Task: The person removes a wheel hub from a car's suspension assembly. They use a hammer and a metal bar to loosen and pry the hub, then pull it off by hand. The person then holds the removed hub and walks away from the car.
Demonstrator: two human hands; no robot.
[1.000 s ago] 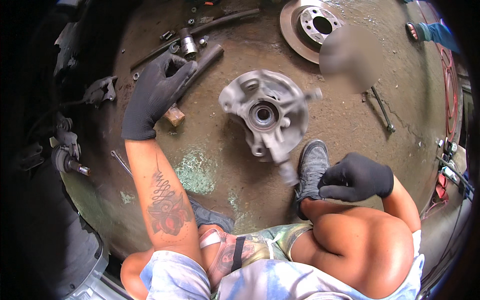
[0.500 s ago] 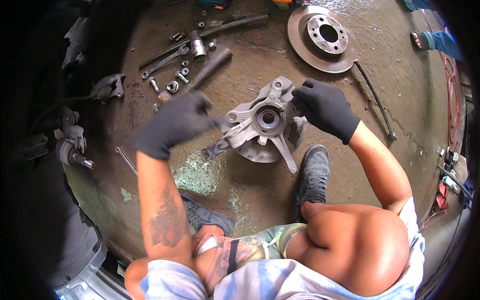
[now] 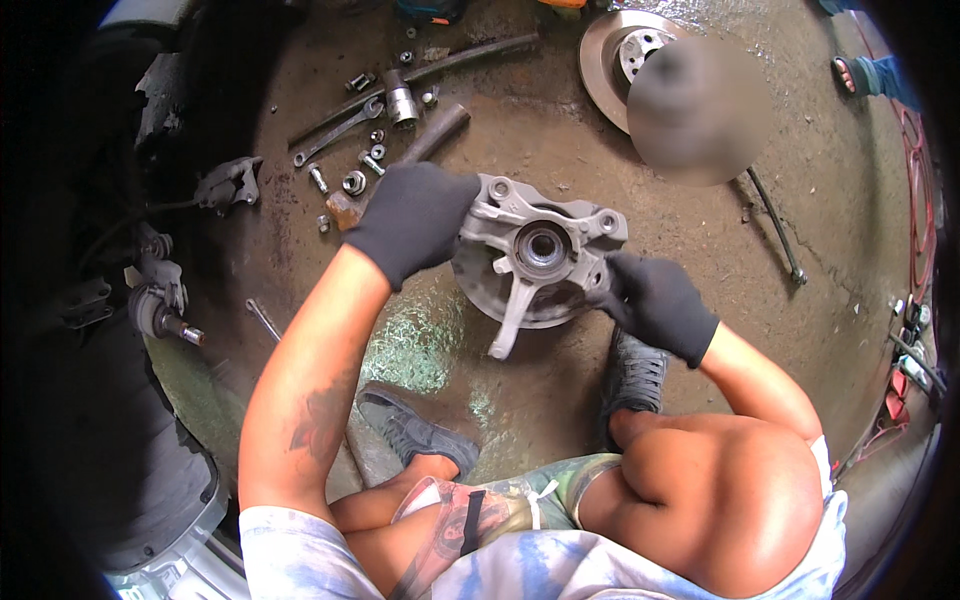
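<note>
A grey metal steering knuckle (image 3: 515,285) with a round splined hub (image 3: 543,245) at its middle lies in front of me, a thin dust shield (image 3: 475,275) showing beneath it. My left hand (image 3: 415,220), in a black glove, is closed on its upper left arm; the fingertips are hidden behind the casting. On the lower right side, my right hand (image 3: 655,300), gloved alike, pinches an arm of the knuckle near a bolt hole. One leg of the casting points down toward my shoes.
Beyond my left hand lie a combination wrench (image 3: 340,132), a large socket (image 3: 400,100), a long bar (image 3: 470,65), a pipe (image 3: 437,133) and several bolts and nuts. A brake disc (image 3: 603,70), partly behind a blurred patch, and a thin rod (image 3: 775,225) lie right. Another person's foot (image 3: 846,76) is far right.
The knuckle has turned clockwise, its lower leg swinging left. My left hand has come onto its upper left arm, and my right hand has moved down with its right side.
</note>
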